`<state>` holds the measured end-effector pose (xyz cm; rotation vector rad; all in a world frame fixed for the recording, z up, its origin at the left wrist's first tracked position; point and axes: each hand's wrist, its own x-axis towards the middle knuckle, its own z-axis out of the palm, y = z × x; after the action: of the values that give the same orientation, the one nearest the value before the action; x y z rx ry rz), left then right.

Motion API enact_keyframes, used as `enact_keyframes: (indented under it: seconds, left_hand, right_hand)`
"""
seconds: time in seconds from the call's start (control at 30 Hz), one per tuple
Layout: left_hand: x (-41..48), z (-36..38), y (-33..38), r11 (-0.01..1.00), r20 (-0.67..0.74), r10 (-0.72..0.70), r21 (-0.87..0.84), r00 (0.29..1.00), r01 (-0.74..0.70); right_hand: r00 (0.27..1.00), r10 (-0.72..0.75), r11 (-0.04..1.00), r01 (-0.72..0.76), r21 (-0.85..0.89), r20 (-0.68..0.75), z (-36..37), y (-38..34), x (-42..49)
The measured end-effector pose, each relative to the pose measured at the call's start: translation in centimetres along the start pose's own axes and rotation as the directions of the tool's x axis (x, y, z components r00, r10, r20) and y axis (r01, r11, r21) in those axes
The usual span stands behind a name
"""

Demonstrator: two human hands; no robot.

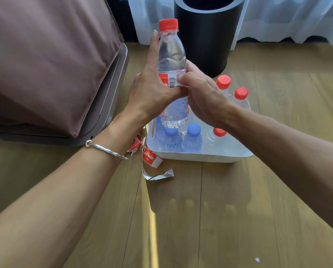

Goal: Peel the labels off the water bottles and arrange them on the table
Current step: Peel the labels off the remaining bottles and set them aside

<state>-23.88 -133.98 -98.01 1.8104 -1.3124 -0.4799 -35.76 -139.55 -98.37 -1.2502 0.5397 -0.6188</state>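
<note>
While the left hand (152,88) clasps the bottle (171,53), the right hand (202,95) pinches its label (170,79) — over the basket (200,156).

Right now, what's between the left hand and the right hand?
Head view: the red-capped bottle, upright above the white tub. The left hand grips its side; the right hand pinches its label.
</note>
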Motion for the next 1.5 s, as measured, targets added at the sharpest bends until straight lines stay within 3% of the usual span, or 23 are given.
enact_keyframes:
  seconds: [0.17, 0.33, 0.43, 0.6, 0.87, 1.07, 1.3, 1.5]
  left_hand:
    - [-0.6, -0.1, 1.0, 0.998, -0.007, 0.012, 0.061, 1.000, -0.011]
    - [-0.9, 0.2, 2.2, 0.979, -0.053, 0.095, 0.188, 0.994, -0.084]
    - [-0.7, 0.4, 2.5, 0.976, -0.068, 0.121, 0.193, 0.990, -0.106]
    - [0.6, 0.0, 0.9, 0.997, 0.039, 0.012, -0.078, 0.999, -0.009]
    - [-0.2, 1.0, -0.3, 0.925, 0.158, -0.079, -0.355, 0.984, 0.131]
    - [-1.5, 1.6, 0.3, 0.951, 0.255, -0.048, -0.284, 0.966, 0.123]
    - [-1.0, 1.3, 0.3, 0.978, 0.142, 0.003, -0.206, 0.990, 0.026]
    - [-0.9, 0.9, -0.4, 0.993, 0.161, 0.080, -0.094, 0.984, -0.066]
  right_hand:
    - [1.000, 0.011, 1.000, -0.011, 0.026, -0.013, -0.3, 0.1, 0.1]
    - [0.983, 0.017, 0.999, -0.011, 0.030, -0.183, -0.1, 0.0, 0.6]
    - [0.979, 0.014, 0.999, -0.004, 0.052, -0.203, -0.2, -0.2, 0.7]
    - [0.994, 0.050, 0.998, -0.046, 0.049, -0.097, -1.1, -0.8, 0.5]
    - [0.984, 0.122, 0.992, -0.119, 0.030, -0.128, -0.9, -1.2, 0.0]
    - [0.973, 0.157, 0.988, -0.154, 0.032, -0.166, -1.2, -1.1, -0.2]
    - [0.974, 0.127, 0.989, -0.110, 0.096, -0.188, -0.3, -1.2, -0.2]
    - [0.975, 0.139, 0.978, -0.108, 0.177, -0.176, 0.1, -1.3, -0.2]
